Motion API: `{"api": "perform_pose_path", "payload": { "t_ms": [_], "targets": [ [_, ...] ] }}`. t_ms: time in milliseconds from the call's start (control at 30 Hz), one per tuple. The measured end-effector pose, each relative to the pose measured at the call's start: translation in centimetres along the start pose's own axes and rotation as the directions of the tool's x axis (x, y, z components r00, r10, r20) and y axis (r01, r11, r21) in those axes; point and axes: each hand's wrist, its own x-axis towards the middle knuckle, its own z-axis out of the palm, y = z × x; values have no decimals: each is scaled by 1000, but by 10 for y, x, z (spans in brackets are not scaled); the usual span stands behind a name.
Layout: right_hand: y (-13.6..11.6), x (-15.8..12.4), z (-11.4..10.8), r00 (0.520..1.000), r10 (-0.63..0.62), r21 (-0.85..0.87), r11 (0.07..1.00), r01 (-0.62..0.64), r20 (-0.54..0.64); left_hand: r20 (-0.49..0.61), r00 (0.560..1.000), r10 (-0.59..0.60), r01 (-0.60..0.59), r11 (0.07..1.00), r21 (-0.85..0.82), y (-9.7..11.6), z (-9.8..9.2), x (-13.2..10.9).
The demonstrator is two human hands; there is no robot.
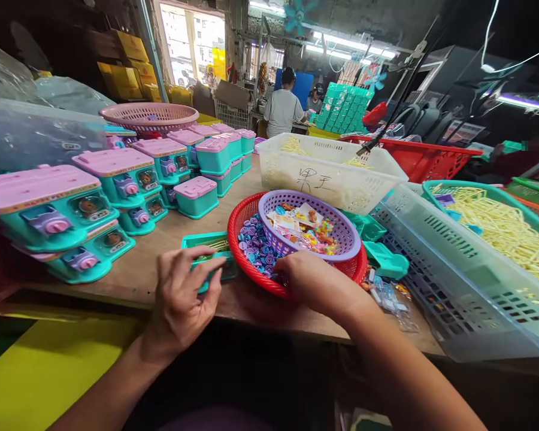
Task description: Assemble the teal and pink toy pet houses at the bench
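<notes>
The left hand (182, 293) sits at the near edge of the bench (161, 263), its grip clenched round a teal piece (206, 244). Thumb and fingers pinch the near end, the far end points away over the wood, and the fingers cover enough that the shape of the piece is hard to make out. Just to its right stands a red basket (234, 254) with a smaller purple basket (341, 234) nested in it. The strip of red basket left bare holds purple round pieces (256, 245). The right hand (312, 281) reaches into that strip from the near side, but its fingertips are hidden behind the back of the hand, so I cannot tell whether the grip is clenched or released, or whether it has a piece. The purple basket carries small bright bits and printed cards, too small to tell apart.

To the left, teal and pink toy boxes (117, 173) stand in stacked rows, and the nearest is cut off by the frame. Behind the baskets is a white basket (336, 179) with handwriting on its wall. At the right a clear crate (453, 269) is partly out of frame, and beside it lie yellow pieces (498, 227). Far back a person (282, 111) stands facing away — small and dim.
</notes>
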Motion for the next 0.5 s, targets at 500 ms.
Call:
{"api": "perform_pose_path", "payload": {
  "t_ms": [500],
  "targets": [
    [41,-44,6,999,42,343,938,-51,32,889,228,398,-133,917,-377,44,36,128]
  ]
}}
